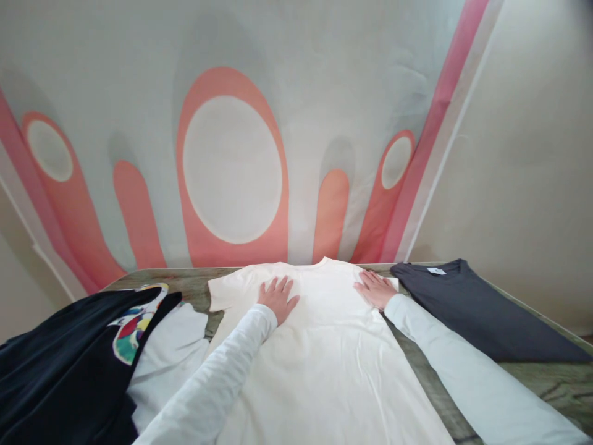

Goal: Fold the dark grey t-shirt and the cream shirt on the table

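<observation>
Cream shirt [319, 352], charcoal shirt [477, 318], black multicolour-print garment [65, 352]

Wears plain long sleeves [227, 377] of very pale bluish white, shaded greyer in the folds. Creases in soft, short ripples along the left sleeve [217, 389], runs smoother along the right sleeve [463, 374]. Fits fairly close at the wrist ends, widening up the forearms. Leaves the left hand [279, 300] and right hand [376, 290] bare.

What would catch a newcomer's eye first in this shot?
Probably the large pale oval ringed in coral, just left of centre on the backdrop. Below it, a cream-white T-shirt lies spread mid-table, the left grip and right grip flat on its upper part. A multicoloured print stands out on the black garment at left.
</observation>
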Demonstrator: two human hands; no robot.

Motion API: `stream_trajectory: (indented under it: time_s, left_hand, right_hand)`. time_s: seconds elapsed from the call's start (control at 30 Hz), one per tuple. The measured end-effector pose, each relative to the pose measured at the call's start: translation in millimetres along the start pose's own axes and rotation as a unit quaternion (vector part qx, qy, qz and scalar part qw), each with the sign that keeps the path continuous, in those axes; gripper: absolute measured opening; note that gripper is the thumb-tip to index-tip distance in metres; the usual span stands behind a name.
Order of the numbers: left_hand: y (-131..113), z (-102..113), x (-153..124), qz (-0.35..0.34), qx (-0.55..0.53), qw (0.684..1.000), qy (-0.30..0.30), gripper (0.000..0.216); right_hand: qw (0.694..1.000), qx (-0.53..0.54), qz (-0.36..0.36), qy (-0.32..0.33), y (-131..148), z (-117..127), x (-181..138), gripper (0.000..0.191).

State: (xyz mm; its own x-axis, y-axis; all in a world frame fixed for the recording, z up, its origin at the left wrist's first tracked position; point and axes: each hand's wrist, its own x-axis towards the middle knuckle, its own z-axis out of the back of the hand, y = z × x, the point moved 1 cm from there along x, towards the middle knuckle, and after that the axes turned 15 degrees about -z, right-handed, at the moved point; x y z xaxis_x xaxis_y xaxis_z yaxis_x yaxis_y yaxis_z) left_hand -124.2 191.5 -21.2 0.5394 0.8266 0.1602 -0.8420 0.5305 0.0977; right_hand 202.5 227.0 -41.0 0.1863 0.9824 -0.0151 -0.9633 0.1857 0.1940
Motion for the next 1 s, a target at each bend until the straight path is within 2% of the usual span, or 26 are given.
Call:
stream_trajectory:
  time_s: [0.07,0.17,0.23,0.3,0.4,0.57,0.7,0.83,0.93,0.97,1.0]
  left_hand:
    - [-1,0,0,0.006,0.003,1.000,0.005,0.058]
    - [-1,0,1,0.012,0.004,1.000,0.010,0.057]
    - [-1,-1,2,0.013,0.005,1.000,0.010,0.057]
    - [0,-1,2,0.010,0.006,1.000,0.012,0.057]
    - [1,-1,2,0.005,0.008,1.000,0.016,0.058]
    - [1,-2,4,0.008,0.012,0.999,0.030,0.058]
    - [1,-1,6,0.008,0.012,0.998,0.055,0.059]
    - [-1,13,9,0.021,0.009,0.996,0.091,0.058]
    - [-20,34,10,0.034,0.024,0.989,0.141,0.055]
    - [-34,41,10,0.008,0.030,0.988,0.149,0.053]
    - [-52,47,8,-0.047,0.030,0.988,0.141,0.053]
  right_hand:
    - [0.999,0.031,0.027,-0.012,-6,8,3,0.048]
    - [0.996,0.059,0.063,-0.030,-23,33,11,0.036]
    - [0.995,0.068,0.042,-0.064,-39,50,18,0.032]
    - [0.993,0.062,-0.013,-0.101,-54,59,23,0.031]
    - [0.989,0.048,-0.065,-0.123,-63,52,25,0.026]
    - [0.985,0.056,-0.093,-0.136,-57,31,26,0.016]
    - [0.975,0.097,-0.117,-0.160,-60,35,29,0.021]
    - [0.966,0.128,-0.132,-0.182,-62,35,28,0.016]
    - [0.965,0.138,-0.122,-0.185,-57,28,26,0.013]
    - [0.966,0.140,-0.117,-0.185,-56,26,26,0.014]
    - [0.966,0.141,-0.113,-0.184,-55,24,26,0.016]
